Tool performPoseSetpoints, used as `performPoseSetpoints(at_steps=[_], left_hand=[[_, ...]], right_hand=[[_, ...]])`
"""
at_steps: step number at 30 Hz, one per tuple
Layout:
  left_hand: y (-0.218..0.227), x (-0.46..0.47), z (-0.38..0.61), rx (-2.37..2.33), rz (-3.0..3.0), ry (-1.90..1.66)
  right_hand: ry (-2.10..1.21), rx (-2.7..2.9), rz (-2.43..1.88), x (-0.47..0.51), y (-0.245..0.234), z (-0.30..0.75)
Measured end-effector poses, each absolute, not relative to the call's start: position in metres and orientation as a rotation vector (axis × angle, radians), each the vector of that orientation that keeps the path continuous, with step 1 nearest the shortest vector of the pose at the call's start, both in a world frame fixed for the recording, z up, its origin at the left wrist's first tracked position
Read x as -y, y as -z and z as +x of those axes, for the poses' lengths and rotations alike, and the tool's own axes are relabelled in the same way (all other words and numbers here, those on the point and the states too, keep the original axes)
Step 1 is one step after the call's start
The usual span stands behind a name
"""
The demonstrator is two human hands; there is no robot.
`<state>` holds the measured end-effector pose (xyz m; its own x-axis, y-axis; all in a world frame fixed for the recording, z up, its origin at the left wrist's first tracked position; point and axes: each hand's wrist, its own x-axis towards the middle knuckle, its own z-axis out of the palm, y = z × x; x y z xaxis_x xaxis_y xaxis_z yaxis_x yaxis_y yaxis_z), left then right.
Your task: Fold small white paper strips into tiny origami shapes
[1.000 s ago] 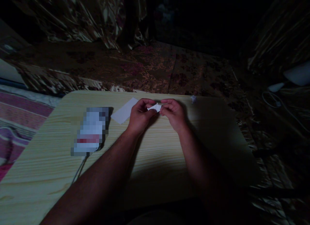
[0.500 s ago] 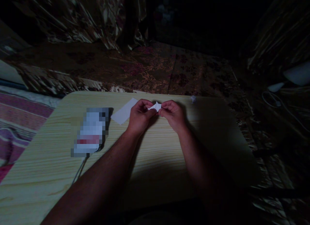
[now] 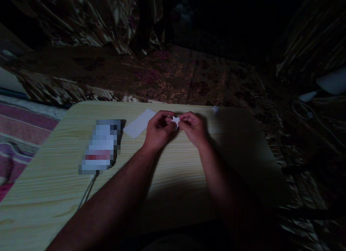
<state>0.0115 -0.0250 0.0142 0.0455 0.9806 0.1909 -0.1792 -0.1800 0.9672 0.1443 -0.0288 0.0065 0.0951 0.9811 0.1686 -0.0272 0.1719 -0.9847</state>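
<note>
Between my two hands is a small white folded paper star [image 3: 175,122], held above the far half of the wooden table. My left hand [image 3: 159,129] pinches its left side with thumb and fingers. The thumb and fingertips of my right hand [image 3: 192,125] grip the right side. Parts of the star are hidden behind the fingertips. Just left of my left hand lies a flat white strip of paper [image 3: 140,123], partly overlapped by that hand. Another small white paper star [image 3: 215,110] rests near the far edge, beyond my right hand.
A blurred-out phone-like device [image 3: 101,146] lies on the left of the wooden table [image 3: 173,179], with a cable [image 3: 88,189] running toward me. Patterned brown cloth [image 3: 162,74] covers the surface behind. A striped fabric [image 3: 24,128] is at the left, and a white cable [image 3: 302,110] hangs at the far right.
The paper star has turned between my fingers and now shows more of its points. My left hand has shifted slightly to the right, closer to my right hand.
</note>
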Motion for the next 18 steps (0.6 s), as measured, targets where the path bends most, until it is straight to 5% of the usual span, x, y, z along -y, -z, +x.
performPoseSetpoints(at_steps=[18], left_hand=[[-0.0079,0.0231,0.0088,-1.002,1.288,-1.357]], right_hand=[[-0.992,1.262,-1.039,0.0300,-0.0025,0.1426]])
